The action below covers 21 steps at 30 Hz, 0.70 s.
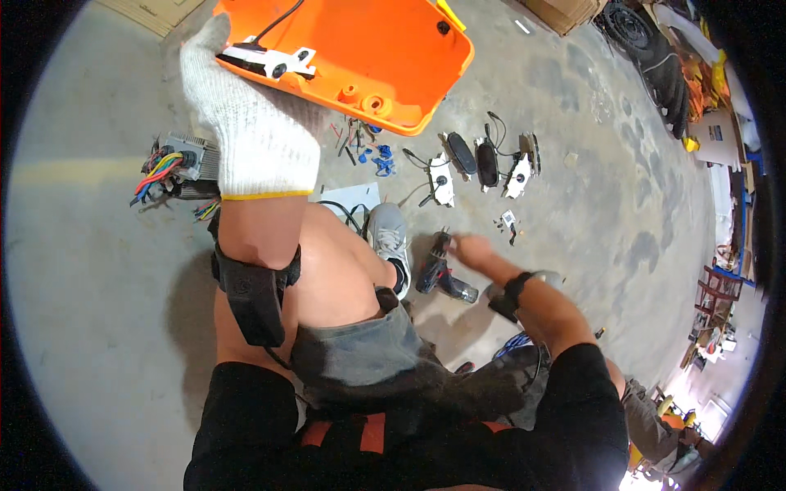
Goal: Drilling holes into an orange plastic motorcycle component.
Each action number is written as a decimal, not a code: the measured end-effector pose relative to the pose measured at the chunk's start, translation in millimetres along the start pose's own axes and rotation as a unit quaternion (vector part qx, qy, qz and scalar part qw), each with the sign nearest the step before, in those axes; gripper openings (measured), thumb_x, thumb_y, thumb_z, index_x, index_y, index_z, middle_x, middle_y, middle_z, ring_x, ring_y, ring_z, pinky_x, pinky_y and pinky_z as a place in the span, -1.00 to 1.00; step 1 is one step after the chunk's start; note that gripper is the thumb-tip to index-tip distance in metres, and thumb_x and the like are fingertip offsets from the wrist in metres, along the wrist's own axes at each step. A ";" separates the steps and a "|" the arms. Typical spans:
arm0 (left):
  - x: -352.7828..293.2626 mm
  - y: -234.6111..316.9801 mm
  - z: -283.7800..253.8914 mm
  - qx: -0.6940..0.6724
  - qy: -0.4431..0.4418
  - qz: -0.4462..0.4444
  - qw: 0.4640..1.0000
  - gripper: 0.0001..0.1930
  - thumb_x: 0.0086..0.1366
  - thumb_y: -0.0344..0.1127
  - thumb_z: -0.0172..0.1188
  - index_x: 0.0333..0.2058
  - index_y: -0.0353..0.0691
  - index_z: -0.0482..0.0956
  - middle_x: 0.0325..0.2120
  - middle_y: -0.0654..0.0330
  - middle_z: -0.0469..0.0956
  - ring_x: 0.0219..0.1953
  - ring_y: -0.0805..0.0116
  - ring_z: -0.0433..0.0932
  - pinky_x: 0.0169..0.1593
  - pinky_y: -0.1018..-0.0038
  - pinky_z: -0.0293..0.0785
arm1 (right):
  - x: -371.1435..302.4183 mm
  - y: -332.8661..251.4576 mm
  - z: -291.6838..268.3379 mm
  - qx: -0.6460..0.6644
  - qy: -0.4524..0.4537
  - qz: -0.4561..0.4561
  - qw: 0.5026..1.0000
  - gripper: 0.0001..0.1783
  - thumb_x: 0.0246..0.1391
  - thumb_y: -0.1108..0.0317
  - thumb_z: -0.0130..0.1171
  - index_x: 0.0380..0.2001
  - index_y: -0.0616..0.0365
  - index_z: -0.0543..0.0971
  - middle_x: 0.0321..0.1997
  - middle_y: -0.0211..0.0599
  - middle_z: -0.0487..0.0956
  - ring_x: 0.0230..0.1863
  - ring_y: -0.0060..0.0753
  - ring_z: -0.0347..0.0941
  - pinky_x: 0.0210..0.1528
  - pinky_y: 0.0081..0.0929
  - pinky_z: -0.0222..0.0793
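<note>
My left hand (250, 114), in a white knit glove with a yellow cuff edge, grips an orange plastic shell (381, 57) by its left side and holds it up off the floor. Inside the shell, beside the glove, sits a white bracket with a black part (278, 64), and a black cable runs from it. My bare right hand (473, 250) is at the front end of a dark cordless drill (431, 274) on the floor. Motion smears its fingers, so whether they hold the drill or only touch it cannot be seen.
White brackets with black speakers and cables (442, 182) lie ahead on the floor. Blue scraps (383, 161) and small loose parts lie nearer the shell. A grey finned box with coloured wires (192, 155) stands at left. Cardboard boxes (565, 12) and a black wheel (629, 29) are far right.
</note>
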<state>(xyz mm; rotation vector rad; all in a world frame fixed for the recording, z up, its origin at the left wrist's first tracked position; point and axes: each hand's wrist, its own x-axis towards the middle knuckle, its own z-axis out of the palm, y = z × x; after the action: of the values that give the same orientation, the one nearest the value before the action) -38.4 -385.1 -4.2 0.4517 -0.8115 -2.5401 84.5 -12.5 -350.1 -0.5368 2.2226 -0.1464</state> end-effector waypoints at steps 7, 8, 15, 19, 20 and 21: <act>19.1 6.0 -27.7 0.025 0.040 -0.007 0.999 -0.51 0.27 0.03 0.03 -0.05 -0.29 0.48 -0.18 -0.05 0.57 -0.31 -0.06 0.61 -0.15 -0.05 0.57 | 119.3 16.8 -155.2 0.097 0.175 0.008 0.980 -0.62 0.20 0.07 0.04 -0.15 0.12 0.63 -0.25 0.06 0.65 -0.15 0.10 0.58 -0.08 -0.11 0.48; 21.0 8.2 -32.3 0.035 0.050 -0.004 0.998 -0.50 0.27 0.04 0.03 -0.04 -0.29 0.48 -0.17 -0.05 0.57 -0.31 -0.07 0.61 -0.15 -0.05 0.57 | 141.4 15.9 -158.9 0.116 0.245 -0.009 0.963 -0.64 0.19 0.10 0.05 -0.17 0.12 0.64 -0.26 0.06 0.65 -0.16 0.10 0.58 -0.08 -0.11 0.47; 28.7 11.2 -49.2 0.170 0.103 0.041 0.979 -0.65 0.33 -0.03 0.07 -0.38 -0.25 0.48 -0.45 0.00 0.54 -0.36 0.04 0.61 -0.21 0.10 0.62 | 258.8 -23.3 -176.9 0.164 0.331 -0.061 0.927 -0.69 0.17 0.15 0.09 -0.17 0.09 0.66 -0.25 0.01 0.64 -0.15 0.13 0.55 -0.06 -0.10 0.46; 40.4 31.6 -59.6 0.242 0.045 0.023 0.969 -0.74 0.29 -0.13 0.12 -0.47 -0.11 0.34 -0.54 0.23 0.42 -0.53 0.28 0.46 -0.41 0.16 0.53 | 304.3 -62.2 -190.0 0.186 0.351 -0.057 0.916 -0.70 0.17 0.11 0.11 -0.22 0.04 0.67 -0.21 -0.06 0.64 -0.14 0.10 0.55 -0.07 -0.08 0.46; 41.4 25.3 -56.4 0.248 0.045 0.022 0.967 -0.74 0.29 -0.13 0.12 -0.47 -0.11 0.34 -0.54 0.23 0.42 -0.53 0.28 0.46 -0.41 0.16 0.53 | 313.8 -67.4 -190.0 0.192 0.350 -0.057 0.915 -0.70 0.17 0.11 0.11 -0.22 0.04 0.67 -0.21 -0.06 0.64 -0.14 0.10 0.55 -0.07 -0.08 0.46; 38.3 19.5 -49.6 0.246 0.062 0.041 0.966 -0.73 0.29 -0.13 0.13 -0.49 -0.11 0.34 -0.54 0.23 0.42 -0.52 0.32 0.46 -0.42 0.19 0.53 | 322.9 -75.9 -190.0 0.183 0.349 -0.046 0.918 -0.71 0.16 0.11 0.11 -0.24 0.02 0.68 -0.18 -0.07 0.62 -0.12 0.09 0.55 -0.08 -0.08 0.46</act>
<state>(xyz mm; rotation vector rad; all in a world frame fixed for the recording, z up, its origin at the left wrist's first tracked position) -44.1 -441.4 -37.4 0.7038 -1.3839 -2.1928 -217.4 -232.2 -432.3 -0.4149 2.7515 -0.9093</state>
